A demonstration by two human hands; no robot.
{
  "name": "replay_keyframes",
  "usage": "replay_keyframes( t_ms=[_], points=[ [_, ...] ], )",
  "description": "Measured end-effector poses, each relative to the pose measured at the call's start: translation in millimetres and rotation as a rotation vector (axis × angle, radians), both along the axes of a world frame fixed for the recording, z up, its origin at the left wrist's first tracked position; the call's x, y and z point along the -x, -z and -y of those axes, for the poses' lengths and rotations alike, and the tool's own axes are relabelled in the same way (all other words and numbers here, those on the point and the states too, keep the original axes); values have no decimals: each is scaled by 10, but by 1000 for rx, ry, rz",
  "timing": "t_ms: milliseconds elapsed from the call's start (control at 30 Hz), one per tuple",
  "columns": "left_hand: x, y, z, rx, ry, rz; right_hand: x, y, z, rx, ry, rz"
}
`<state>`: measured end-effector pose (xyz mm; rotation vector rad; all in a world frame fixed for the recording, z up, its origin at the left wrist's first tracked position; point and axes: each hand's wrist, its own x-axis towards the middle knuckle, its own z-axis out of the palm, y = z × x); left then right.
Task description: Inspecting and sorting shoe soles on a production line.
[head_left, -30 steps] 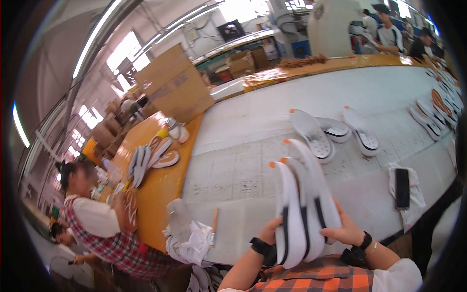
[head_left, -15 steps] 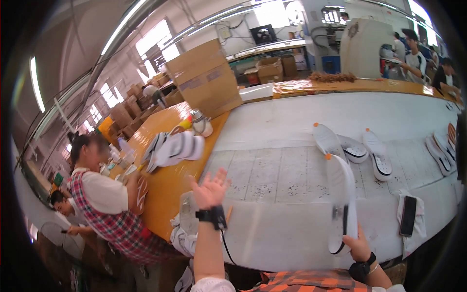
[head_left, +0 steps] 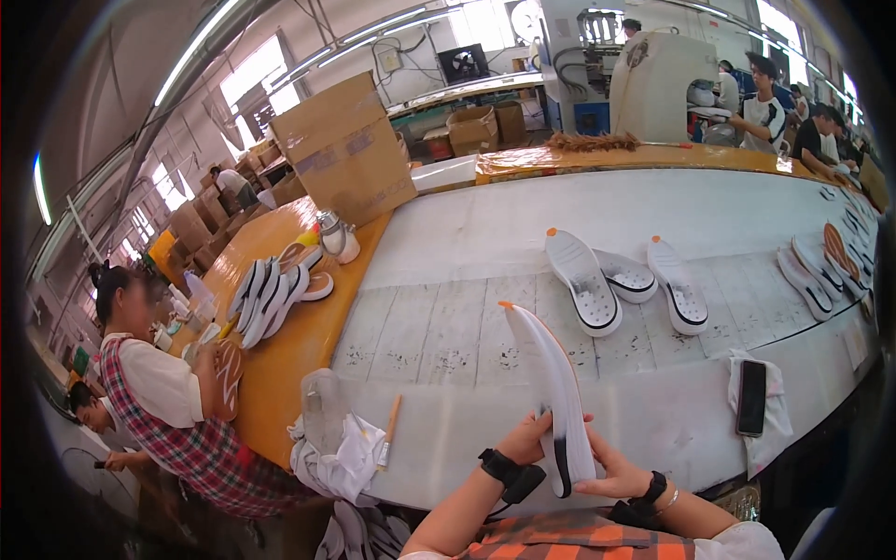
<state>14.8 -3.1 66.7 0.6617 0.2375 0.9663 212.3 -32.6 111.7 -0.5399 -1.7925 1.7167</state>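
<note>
Pale and scuffed, the worktop (head_left: pixel 448 420) extends ahead of the left hand (head_left: pixel 528 439) and the right hand (head_left: pixel 619 474), with an orange-brown worktop (head_left: pixel 280 397) adjoining on the left-hand side. Well beyond the left hand stands a cardboard carton (head_left: pixel 341 149).

One white shoe sole (head_left: pixel 553 383) is located between the two hands, raised on edge with its orange toe tip pointing away. Both hands are closed on its lower part: the left hand grips the near-side wall, the right hand supports the heel end, thumb close to the black band.

Handling: the sole is probably light, of moulded foam or rubber, springy rather than rigid, and unlikely to break. Its smooth sidewall may slip slightly. Recommended hold: heel and mid-length, by the sidewalls; the narrow toe end would likely flex if gripped alone.

Three white soles (head_left: pixel 583 280) lie beyond the hands. To the right of the right hand, a dark phone (head_left: pixel 750 397) rests on a pale cloth (head_left: pixel 775 429). To the left of the left hand lie a brush (head_left: pixel 390 429) with a wooden handle and a crumpled white cloth (head_left: pixel 350 462).

Markings: faint print is present on the carton but is not legible. No brand, label or writing can be made out on the held sole.
</note>
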Motion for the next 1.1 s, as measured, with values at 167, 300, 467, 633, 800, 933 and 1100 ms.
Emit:
replay_keyframes(
  t_ms=[167, 300, 467, 633, 800, 933, 1100],
  points=[
    [142, -73, 55, -44, -29, -125, -95, -112, -47, -205, 15, 54],
    [109, -167, 63, 74, -50, 471, -188, -31, -82, -80, 177, -30],
    [75, -636, 112, 343, -57, 883, -219, -49, -101, 162, 249, -129],
    [106, -615, 173, 341, -77, 869, -177, -108, -56, 244, 161, -86],
    [110, -248, 75, 171, -230, 587, -97, -281, -55, 253, 110, -208],
    [-20, -210, 78, 217, -482, 10, 24, -117, -106, 39, 322, -240],
    [-59, -172, 197, 152, -344, 132, 14, -37, -209, 370, 467, -420]
  ],
)
